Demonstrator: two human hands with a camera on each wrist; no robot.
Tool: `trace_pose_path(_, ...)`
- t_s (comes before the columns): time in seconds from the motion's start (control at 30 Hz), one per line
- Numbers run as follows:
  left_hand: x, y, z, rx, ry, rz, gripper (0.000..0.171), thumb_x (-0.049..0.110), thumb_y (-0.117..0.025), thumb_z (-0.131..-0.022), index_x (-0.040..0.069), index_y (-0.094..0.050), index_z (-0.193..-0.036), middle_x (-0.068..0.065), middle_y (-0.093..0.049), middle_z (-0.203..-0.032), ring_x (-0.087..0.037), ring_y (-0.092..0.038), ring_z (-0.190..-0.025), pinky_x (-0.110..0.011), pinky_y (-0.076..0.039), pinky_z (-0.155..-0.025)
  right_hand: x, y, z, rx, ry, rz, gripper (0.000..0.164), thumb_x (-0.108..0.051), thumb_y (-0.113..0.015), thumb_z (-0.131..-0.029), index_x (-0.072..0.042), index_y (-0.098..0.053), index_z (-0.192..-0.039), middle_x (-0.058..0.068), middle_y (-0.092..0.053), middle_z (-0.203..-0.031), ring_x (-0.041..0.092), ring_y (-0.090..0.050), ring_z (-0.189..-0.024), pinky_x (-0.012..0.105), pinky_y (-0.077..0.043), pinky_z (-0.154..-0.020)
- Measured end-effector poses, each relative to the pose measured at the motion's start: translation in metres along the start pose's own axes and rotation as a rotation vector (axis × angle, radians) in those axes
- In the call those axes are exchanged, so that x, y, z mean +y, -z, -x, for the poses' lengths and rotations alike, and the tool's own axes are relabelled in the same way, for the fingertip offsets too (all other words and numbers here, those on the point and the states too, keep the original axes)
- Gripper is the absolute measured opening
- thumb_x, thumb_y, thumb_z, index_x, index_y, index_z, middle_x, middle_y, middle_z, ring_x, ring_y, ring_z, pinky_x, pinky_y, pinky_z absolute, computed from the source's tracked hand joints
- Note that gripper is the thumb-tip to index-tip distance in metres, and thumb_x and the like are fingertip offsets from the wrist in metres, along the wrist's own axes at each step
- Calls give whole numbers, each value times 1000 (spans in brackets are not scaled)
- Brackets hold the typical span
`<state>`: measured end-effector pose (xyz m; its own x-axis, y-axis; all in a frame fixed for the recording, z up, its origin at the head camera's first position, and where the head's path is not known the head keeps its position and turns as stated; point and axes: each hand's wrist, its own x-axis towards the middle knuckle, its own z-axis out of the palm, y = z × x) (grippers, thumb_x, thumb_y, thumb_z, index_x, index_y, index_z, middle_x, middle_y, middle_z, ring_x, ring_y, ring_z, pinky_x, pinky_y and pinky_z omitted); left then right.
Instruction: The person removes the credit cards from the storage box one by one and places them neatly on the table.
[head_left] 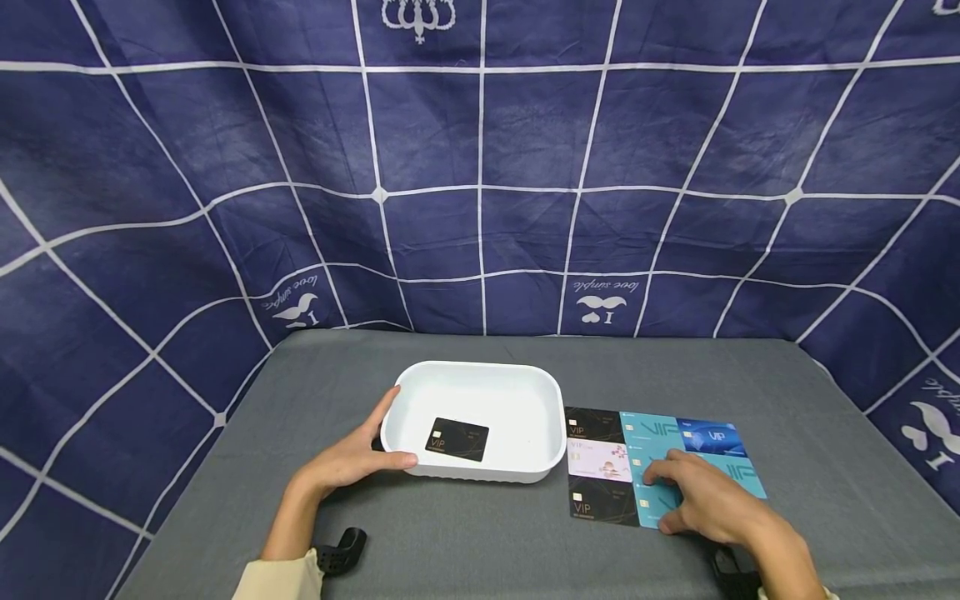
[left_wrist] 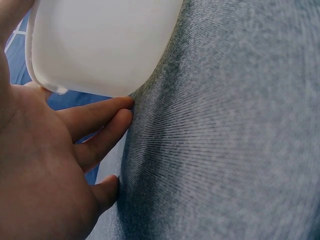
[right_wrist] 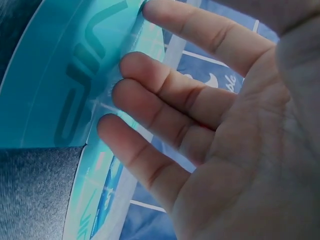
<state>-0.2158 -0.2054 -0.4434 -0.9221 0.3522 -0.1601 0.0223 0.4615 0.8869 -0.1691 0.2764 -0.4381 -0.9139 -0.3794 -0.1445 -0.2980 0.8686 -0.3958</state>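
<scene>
A white plastic tray (head_left: 487, 367) sits on the grey table, with a black VIP card (head_left: 457, 439) lying inside it. At the tray's near left corner, my left hand (head_left: 348, 458) rests with thumb and index finger spread along the outer rim. Its other fingers extend beside the tray's base in the left wrist view. To the right, several cards lie edge to edge in a block. My right hand (head_left: 708, 496) is over that block, its thumb and index finger touching a teal card (head_left: 656, 505). Straight, relaxed fingers of this hand show in the right wrist view, partly hiding the cards.
Within the block are a pink card (head_left: 598, 460), black cards (head_left: 602, 502) and a blue card (head_left: 711, 437). A grey cloth (head_left: 480, 542) covers the table. A blue curtain with white lines (head_left: 525, 150) hangs behind it and at both sides.
</scene>
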Motion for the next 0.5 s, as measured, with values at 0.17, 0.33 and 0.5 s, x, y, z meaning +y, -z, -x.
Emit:
trace_pose_path(0.17, 0, 0, 0, -2, -9, 1, 111, 30, -79, -82, 24, -1, -160, -16, -4, -163, -37, -9, -145, -65, -11, -110, 2, 2, 1, -8, 10, -54, 49, -24, -92, -63, -16, -75, -108, -7, -50, -86, 12, -42, -75, 28, -38, -63)
trace_pose_path(0.33, -2, 0, -1, -2, -9, -3, 111, 31, -79, -82, 25, -1, -160, -16, -4, -163, -37, -8, -145, -66, -11, -109, 2, 4, 1, -28, 6, -133, 52, -27, -90, -67, -10, -75, -115, -5, -49, -82, 12, -39, -71, 26, -35, -59)
trace_pose_path(0.5, -2, 0, -1, 1, -5, -9, 111, 31, -80, -82, 26, -1, -160, -15, -4, -163, -38, -8, -145, -67, -11, -109, 3, 4, 2, -12, 60, -168, 53, -32, -87, -71, -8, -74, -116, -5, -49, -80, 7, -36, -69, 25, -34, -57)
